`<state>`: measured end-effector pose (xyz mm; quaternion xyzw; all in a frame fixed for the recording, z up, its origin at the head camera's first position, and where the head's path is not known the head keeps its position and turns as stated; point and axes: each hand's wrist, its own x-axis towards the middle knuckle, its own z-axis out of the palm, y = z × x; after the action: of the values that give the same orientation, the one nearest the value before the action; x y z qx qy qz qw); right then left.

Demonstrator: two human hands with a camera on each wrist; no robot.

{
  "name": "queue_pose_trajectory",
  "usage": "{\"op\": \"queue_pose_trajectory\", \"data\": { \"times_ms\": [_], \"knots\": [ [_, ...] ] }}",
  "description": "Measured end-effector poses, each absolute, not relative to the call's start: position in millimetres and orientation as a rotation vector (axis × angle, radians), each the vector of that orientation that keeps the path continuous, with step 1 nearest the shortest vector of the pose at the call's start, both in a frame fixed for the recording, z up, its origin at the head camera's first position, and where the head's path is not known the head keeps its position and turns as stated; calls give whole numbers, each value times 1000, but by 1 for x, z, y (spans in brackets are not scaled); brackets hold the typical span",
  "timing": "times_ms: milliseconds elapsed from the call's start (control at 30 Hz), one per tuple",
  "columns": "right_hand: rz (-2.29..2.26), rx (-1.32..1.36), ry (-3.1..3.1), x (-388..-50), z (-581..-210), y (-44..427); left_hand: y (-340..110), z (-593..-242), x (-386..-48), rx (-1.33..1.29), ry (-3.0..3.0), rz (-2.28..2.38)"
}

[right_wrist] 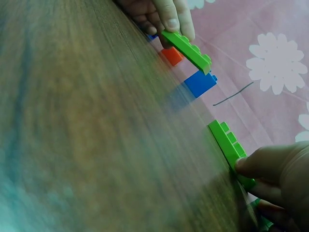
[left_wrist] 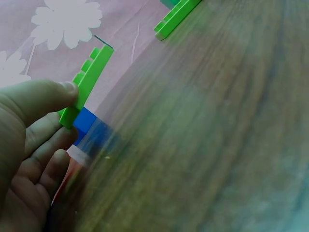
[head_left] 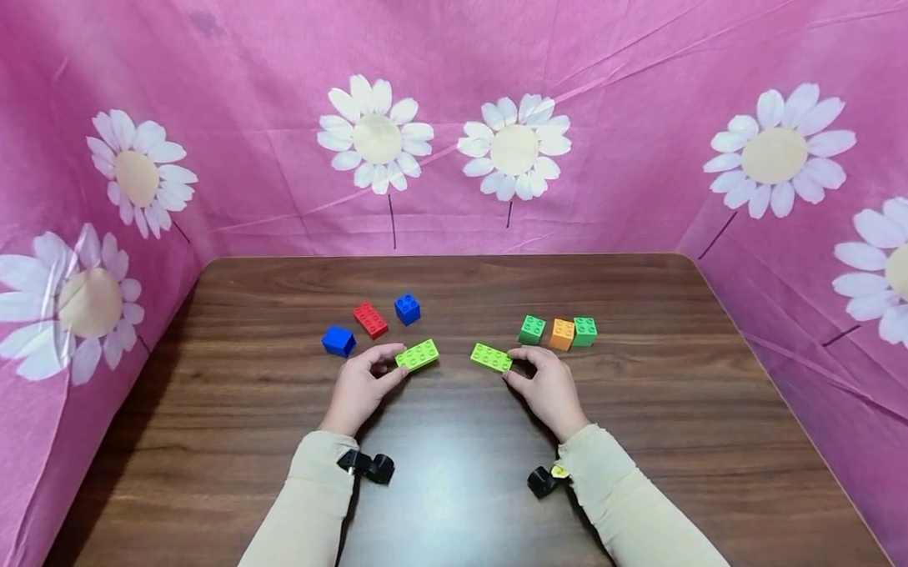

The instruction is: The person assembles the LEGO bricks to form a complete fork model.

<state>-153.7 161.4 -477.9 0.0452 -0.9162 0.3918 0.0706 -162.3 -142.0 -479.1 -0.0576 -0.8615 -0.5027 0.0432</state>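
Between thumb and fingers, my left hand (head_left: 360, 390) pinches one end of a flat lime-green toy building brick (head_left: 417, 355), studs up. In the left wrist view this brick (left_wrist: 87, 86) is tilted and stands clear of the tabletop. My right hand (head_left: 549, 387) pinches the outer end of a matching lime-green brick (head_left: 490, 357); the right wrist view shows that brick (right_wrist: 228, 147) near the table surface. A gap separates the two lime bricks, their free ends facing each other. Beyond the left hand lie a blue brick (head_left: 339, 342), a red brick (head_left: 370, 320) and another blue brick (head_left: 407, 308).
Past the right hand stand a green brick (head_left: 531, 329), an orange brick (head_left: 562, 334) and a second green brick (head_left: 585, 331), the last two side by side. The brown wooden table (head_left: 445, 451) ends at pink flowered cloth (head_left: 445, 33) on the back and sides.
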Motion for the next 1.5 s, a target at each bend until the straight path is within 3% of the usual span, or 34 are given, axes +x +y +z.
{"op": "queue_pose_trajectory", "data": {
  "times_ms": [1500],
  "knots": [
    [1314, 178, -2633, -134, -481, 175, -138, -479, -143, -208, -2653, -1581]
  ]
}}
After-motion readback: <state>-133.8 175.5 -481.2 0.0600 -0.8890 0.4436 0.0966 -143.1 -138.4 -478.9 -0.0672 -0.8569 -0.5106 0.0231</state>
